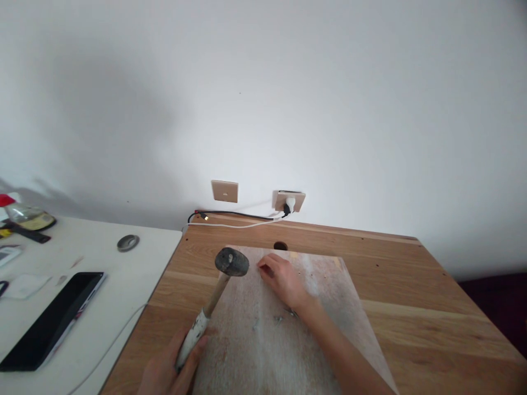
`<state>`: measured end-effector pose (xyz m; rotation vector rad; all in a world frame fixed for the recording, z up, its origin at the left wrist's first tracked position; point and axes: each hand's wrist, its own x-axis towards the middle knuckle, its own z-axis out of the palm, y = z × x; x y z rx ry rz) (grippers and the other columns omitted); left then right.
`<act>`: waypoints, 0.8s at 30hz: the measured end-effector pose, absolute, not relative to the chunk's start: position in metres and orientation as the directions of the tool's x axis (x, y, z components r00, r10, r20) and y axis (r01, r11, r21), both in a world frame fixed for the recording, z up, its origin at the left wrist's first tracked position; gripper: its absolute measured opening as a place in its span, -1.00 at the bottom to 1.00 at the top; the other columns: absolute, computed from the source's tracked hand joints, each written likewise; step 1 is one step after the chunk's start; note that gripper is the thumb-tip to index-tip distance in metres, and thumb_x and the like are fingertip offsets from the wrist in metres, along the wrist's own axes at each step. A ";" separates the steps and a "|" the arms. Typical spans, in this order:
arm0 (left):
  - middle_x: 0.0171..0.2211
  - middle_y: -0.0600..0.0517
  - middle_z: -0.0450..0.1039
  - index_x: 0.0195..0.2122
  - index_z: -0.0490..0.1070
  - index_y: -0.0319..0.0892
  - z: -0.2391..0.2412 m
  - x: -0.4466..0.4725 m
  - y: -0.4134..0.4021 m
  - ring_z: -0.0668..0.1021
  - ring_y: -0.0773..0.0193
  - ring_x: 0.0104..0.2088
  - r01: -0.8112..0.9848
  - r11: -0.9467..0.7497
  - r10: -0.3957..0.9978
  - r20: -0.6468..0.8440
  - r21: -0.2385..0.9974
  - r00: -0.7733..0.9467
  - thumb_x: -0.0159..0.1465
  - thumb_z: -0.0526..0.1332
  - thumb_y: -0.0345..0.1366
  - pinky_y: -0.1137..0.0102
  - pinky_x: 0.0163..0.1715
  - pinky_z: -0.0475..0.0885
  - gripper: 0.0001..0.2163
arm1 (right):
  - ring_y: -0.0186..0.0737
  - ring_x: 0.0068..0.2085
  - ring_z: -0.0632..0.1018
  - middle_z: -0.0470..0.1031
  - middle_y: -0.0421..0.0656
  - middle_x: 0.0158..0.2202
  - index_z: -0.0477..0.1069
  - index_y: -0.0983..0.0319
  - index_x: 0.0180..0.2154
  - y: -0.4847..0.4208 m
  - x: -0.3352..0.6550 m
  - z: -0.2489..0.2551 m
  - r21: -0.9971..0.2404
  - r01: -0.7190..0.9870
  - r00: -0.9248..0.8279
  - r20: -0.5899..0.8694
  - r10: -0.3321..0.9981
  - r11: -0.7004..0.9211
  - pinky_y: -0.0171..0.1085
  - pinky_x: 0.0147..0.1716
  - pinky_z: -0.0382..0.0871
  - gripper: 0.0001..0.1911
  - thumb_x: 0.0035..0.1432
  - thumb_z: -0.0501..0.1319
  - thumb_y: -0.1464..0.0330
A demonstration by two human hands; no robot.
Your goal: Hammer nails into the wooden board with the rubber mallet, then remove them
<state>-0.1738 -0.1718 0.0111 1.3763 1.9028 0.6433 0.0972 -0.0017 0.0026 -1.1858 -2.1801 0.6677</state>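
My left hand [177, 359] is wrapped round the white-coated grip of a mallet [214, 296] with a dark, blocky head. The head is raised toward the far left corner of a worn, pale wooden board [242, 351]. On the far part of that board rests my right hand [282, 280], its thumb and fingers pinched together. Whatever may be between those fingertips is too small to make out. Close to my right wrist lie small grey metal pieces [278, 319], perhaps nails. Tiny marks dot the board beyond the wrist.
The board lies on a wooden table [411, 318] with a round cable hole [280, 246]. Behind, plugs and cables run from a wall socket [290, 201]. On the white table [111, 285] at left are a tape roll [128, 243], a dark flat device [53, 321] and a bottle [31, 216].
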 end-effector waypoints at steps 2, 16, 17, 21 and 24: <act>-0.02 0.10 0.69 0.02 0.60 0.03 0.010 -0.173 -0.171 0.67 0.02 0.07 0.608 0.306 0.952 -0.251 0.733 -0.177 0.37 0.13 0.03 0.38 0.00 0.58 -0.63 | -0.22 -0.24 0.57 0.55 -0.15 -0.27 0.49 0.18 -0.28 -0.002 0.096 0.001 -0.644 0.590 -0.451 0.237 0.860 0.487 -0.27 -0.20 0.47 -0.79 0.24 0.20 0.60; -0.20 -0.06 0.69 -0.10 0.49 -0.04 0.024 -0.151 -0.137 0.71 -0.01 -0.13 0.789 0.238 0.945 -0.323 0.567 -0.053 0.43 -0.05 0.03 0.31 -0.20 0.50 -0.61 | -0.09 -0.06 0.58 0.51 -0.01 0.02 0.29 0.20 0.18 -0.011 0.113 0.002 -0.638 0.646 -0.358 0.232 0.904 0.420 -0.06 0.00 0.53 -0.47 0.22 0.35 0.53; -0.20 -0.08 0.69 -0.10 0.49 -0.05 0.024 -0.150 -0.136 0.71 -0.04 -0.12 0.814 0.237 0.940 -0.338 0.530 -0.053 0.44 -0.05 0.02 0.29 -0.19 0.50 -0.61 | -0.10 -0.08 0.58 0.51 -0.01 0.00 0.31 0.21 0.14 -0.014 0.118 0.005 -0.636 0.653 -0.346 0.232 0.909 0.410 -0.07 -0.02 0.53 -0.53 0.25 0.32 0.54; -0.18 -0.08 0.70 -0.08 0.50 -0.04 0.021 -0.151 -0.138 0.71 -0.05 -0.11 0.820 0.267 0.932 -0.350 0.505 -0.088 0.41 -0.05 0.04 0.26 -0.16 0.51 -0.60 | -0.18 -0.13 0.57 0.50 -0.07 -0.13 0.41 0.25 -0.03 -0.035 0.127 0.022 -0.618 0.653 -0.395 0.216 0.893 0.438 -0.18 -0.07 0.52 -0.77 0.31 0.21 0.58; -0.18 -0.04 0.70 -0.08 0.50 -0.02 0.020 -0.152 -0.140 0.71 0.00 -0.12 0.764 0.286 0.942 -0.314 0.579 -0.115 0.38 -0.01 0.07 0.29 -0.15 0.52 -0.60 | -0.22 -0.06 0.57 0.53 -0.15 -0.11 0.47 0.19 -0.07 -0.058 0.118 0.036 -0.583 0.589 -0.582 0.174 0.794 0.559 -0.28 -0.04 0.48 -0.71 0.24 0.24 0.62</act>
